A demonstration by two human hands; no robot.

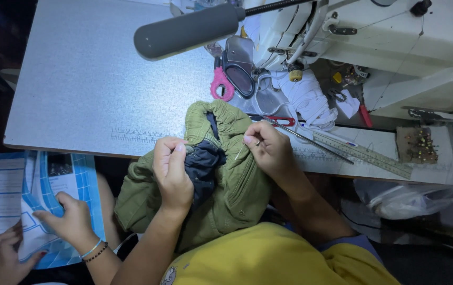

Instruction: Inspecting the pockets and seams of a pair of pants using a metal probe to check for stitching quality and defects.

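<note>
The crumpled olive-green cloth garment with a dark blue lining (221, 174) hung over the near edge of the grey speckled worktop (84, 89), bunched between both hands, most of it drooping off the table into the lap. The left hand (172, 171) sat on the left of the bundle, fingers curled together and clamped on the dark lining fold, wrist rising straight up from below. The right hand (270, 149) was just across the fold, on its right, thumb and forefinger pinched on what looked like a thin sewing needle (238, 153), its long axis slanting down-left toward the lining. So the cloth lay to the left of those pinching fingers, touching them; the right hand was nearer the seam. A metal ruler (363, 154) lay along the near edge, beyond the right hand. At lower left, another person's hands (71, 219) held a blue-and-white printed sheet (10, 200).
</note>
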